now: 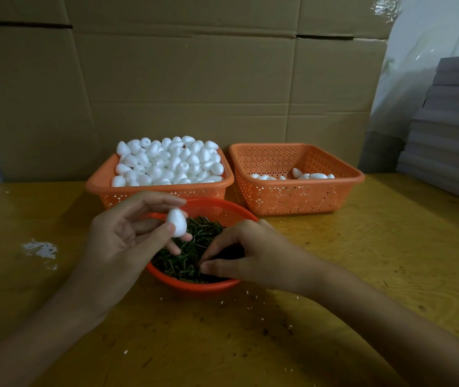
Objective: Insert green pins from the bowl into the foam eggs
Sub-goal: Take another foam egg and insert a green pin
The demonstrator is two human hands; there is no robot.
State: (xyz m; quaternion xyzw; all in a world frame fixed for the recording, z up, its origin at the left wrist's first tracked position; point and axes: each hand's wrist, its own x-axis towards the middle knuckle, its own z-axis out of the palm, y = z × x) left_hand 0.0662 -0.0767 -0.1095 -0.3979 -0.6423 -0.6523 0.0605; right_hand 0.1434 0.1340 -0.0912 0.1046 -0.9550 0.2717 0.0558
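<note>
Head view: the egg [176, 225] sits pinched between the thumb and fingertips of the left hand [127, 238], raised just above the near-left rim of the bowl [214, 286]. Its narrow end points down and toward the other hand, probably so a pin can go straight in. The right hand [239, 252] reaches into the bowl with its fingers curled, thumb and forefinger tips close together among the green pins [185, 265]. Whether they have hold of one cannot be told, as the tips are dark and sunk in the heap. The pins lie tangled, so picking out a single one may take some fumbling.

Just behind the bowl, a full basket [105, 191] holds a heap of plain eggs, within easy reach of the left hand. Beside it, the right basket [295, 199] has only a few eggs on its floor, likely the finished ones. White crumbs [40, 250] and dark specks dot the table [376, 261]. Cardboard [194, 79] closes off the back, and grey sheets [451, 129] are stacked at far right. Nothing blocks either hand.
</note>
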